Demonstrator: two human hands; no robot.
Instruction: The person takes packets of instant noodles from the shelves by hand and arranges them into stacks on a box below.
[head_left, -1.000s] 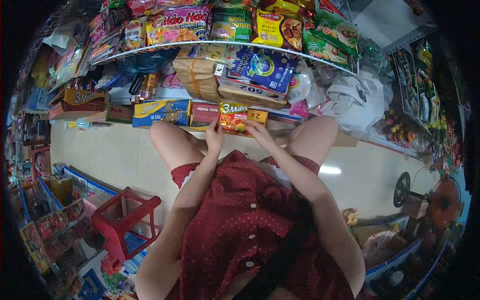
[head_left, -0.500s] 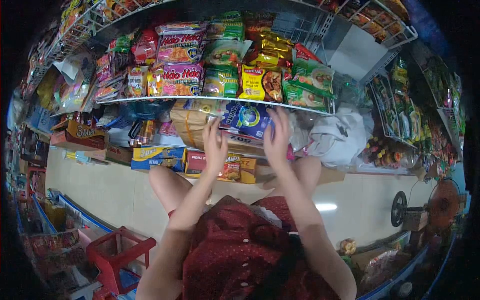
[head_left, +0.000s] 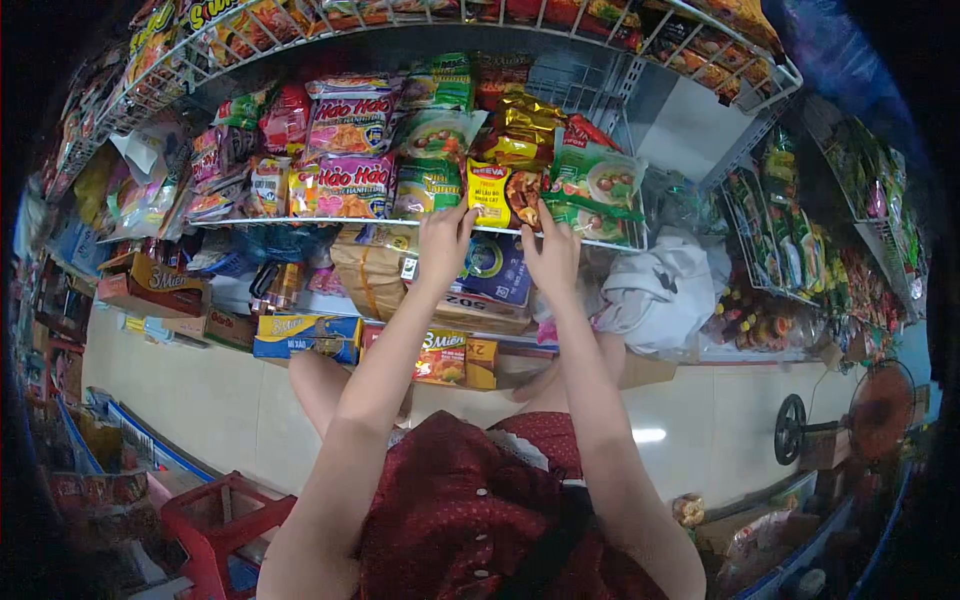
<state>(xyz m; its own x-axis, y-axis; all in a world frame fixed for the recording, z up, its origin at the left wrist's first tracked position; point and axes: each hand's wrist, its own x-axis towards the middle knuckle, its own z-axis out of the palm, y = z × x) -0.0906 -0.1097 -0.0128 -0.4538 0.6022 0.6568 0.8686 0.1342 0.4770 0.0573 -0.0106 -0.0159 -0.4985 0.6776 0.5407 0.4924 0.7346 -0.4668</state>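
A yellow instant noodle packet [head_left: 489, 192] with a picture of food stands at the front edge of the white wire shelf. My left hand [head_left: 443, 245] grips its lower left edge with the fingertips. At its lower right edge are the fingers of my right hand [head_left: 552, 258], also closed on it. Gold packets [head_left: 527, 128] stack behind it. Green noodle packets [head_left: 600, 190] sit on the right, another green packet [head_left: 425, 190] on the left. Below my hands, a blue-purple pack [head_left: 505, 270] lies on a brown carton [head_left: 470, 312], partly hidden by my forearms.
Pink noodle packets [head_left: 345, 187] fill the shelf's left part. A wire rack [head_left: 420, 18] overhangs above. Low down are a blue-and-yellow box [head_left: 307, 337] and a white bag [head_left: 665, 295]. A red stool [head_left: 215, 525] and a fan [head_left: 882, 405] stand on the floor.
Both my hands have moved up from around the blue-purple pack to the yellow noodle packet on the shelf, and their fingers have closed on its lower edges. The view has shifted slightly.
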